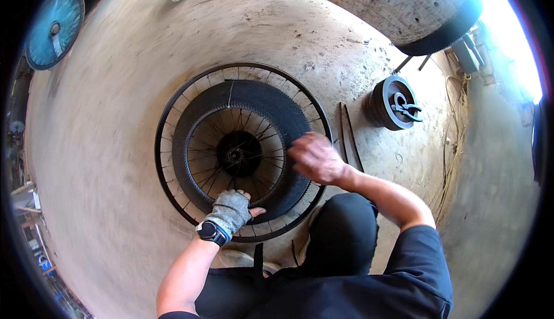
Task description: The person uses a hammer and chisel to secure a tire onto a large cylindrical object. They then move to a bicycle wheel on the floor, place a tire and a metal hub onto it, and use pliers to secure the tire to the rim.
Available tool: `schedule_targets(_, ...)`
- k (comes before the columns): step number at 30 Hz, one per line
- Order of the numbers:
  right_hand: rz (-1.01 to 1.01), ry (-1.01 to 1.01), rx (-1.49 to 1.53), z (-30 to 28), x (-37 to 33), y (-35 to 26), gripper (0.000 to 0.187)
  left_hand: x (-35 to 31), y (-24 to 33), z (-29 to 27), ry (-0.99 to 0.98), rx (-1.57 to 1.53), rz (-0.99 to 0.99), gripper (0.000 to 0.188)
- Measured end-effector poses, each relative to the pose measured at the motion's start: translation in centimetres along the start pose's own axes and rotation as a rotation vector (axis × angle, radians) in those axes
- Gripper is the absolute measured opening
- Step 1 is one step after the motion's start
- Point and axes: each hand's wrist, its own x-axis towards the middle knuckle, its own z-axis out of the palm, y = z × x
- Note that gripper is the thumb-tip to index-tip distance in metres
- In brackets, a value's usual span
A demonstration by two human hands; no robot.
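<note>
On the floor before me lies a large thin black rim [159, 146] with spokes reaching inward. Within its outline sits a black ribbed tyre [190, 102], with a thin pale tie [231, 94] across its far side. Spokes and a dark round hub [238, 153] show through the middle. My left hand [231, 210], in a grey fingerless glove, grips the near part of the tyre, thumb lying over it and the other fingers curled at its inner edge. My bare right hand [316, 157] is at the tyre's right side, blurred by motion, its fingers bent. Whether it holds anything is unclear.
Two thin rods [350, 137] lie right of the rim. Beyond them, pliers with green handles [407, 109] rest on a dark stacked cylinder [378, 106]. A big drum-like object [392, 7] overhangs the far right. Cords [453, 140] run along the right wall; blue-faced discs [52, 30] stand far left.
</note>
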Motion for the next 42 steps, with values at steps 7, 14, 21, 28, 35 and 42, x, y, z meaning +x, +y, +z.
schedule_targets(7,1.338,0.073,-0.288,5.6,-21.6,1.0,0.047,-4.0,5.5,-4.2,0.231,0.118,0.082,0.046)
schedule_targets(14,1.484,-0.122,-0.364,6.6,-24.9,1.8,0.028,-8.6,7.2,-4.1,0.138,0.047,0.097,0.038)
schedule_targets(21,1.368,-0.074,-0.463,6.0,-29.1,4.3,0.012,-10.9,9.3,-3.7,0.182,0.002,0.278,0.044)
schedule_targets(28,1.447,-0.155,-0.254,6.9,-24.9,1.6,0.03,-13.4,8.9,-3.4,0.27,-0.045,0.222,0.039)
schedule_targets(35,1.427,-0.237,-0.4,3.6,-22.6,0.2,0.029,-13.4,9.2,-3.0,0.168,-0.072,0.219,0.035)
schedule_targets(42,0.781,-0.162,-0.473,-2.1,-13.7,-0.9,0.017,-12.5,9.6,-3.4,0.101,-0.099,0.236,0.031)
